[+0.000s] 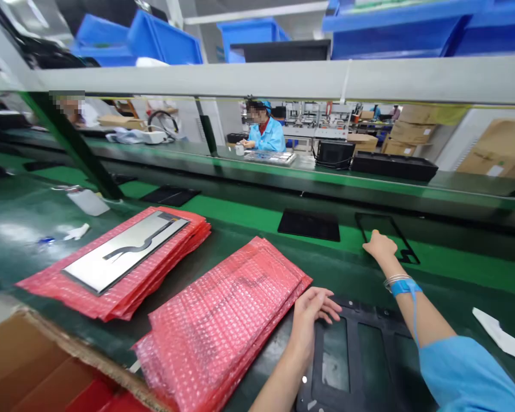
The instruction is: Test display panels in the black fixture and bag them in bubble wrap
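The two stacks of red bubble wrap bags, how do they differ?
The left stack carries a bare silvery panel on top; the near stack has only bags. The near stack lies beside the left hand; the left stack lies farther off. Both rest fanned on the green bench.

Count taken with the green conveyor belt as landmark.

Red bubble-wrap stacks: two, both on the table on the near side of the belt, one left and one nearer.

Silver panel: one, atop the left stack.

Black items on the belt: three, namely one dark panel at left, one at centre, and one thin open frame at right.

Black fixture plate: one, near side of the belt.

Hands of the wearer: two, left hand and right hand.

Co-workers beyond the belt: two.

Cardboard box: one, nearest corner.

Blue bins overhead: several; exact number cannot be told.
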Demonstrator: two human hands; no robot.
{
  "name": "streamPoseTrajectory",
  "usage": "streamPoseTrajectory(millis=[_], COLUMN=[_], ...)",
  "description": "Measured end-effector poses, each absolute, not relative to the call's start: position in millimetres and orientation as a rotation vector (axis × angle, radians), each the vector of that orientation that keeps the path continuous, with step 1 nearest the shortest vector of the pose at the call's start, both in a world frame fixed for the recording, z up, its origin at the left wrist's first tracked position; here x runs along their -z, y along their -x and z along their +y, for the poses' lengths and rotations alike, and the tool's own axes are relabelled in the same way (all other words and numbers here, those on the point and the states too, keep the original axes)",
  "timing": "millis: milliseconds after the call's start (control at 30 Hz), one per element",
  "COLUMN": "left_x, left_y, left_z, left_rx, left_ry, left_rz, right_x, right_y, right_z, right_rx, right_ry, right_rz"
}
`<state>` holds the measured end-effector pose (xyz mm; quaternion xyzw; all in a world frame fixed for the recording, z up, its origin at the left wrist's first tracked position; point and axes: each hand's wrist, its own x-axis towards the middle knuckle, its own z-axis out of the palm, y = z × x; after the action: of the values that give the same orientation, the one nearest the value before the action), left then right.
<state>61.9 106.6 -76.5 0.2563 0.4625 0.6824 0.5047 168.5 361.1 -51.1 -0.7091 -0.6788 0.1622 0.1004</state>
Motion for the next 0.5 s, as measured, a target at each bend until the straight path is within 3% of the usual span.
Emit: streamPoseTrajectory(millis=[333, 500], left_x=[53.5, 43.7], left_y=[-57.1, -11.9], left_z=[84.5, 56.2], left_rx=[-1.948, -1.948], left_ry=[-0.987, -1.018], left_rz=[1.681, 2.006], right_x=[25.5, 41.1], right_y=[-258.4, -338.9], right_z=[309.1, 201.8], right_rx=[-0.865, -0.705], right_ry=[1.534, 1.153], right_rz=[-2.026, -2.341])
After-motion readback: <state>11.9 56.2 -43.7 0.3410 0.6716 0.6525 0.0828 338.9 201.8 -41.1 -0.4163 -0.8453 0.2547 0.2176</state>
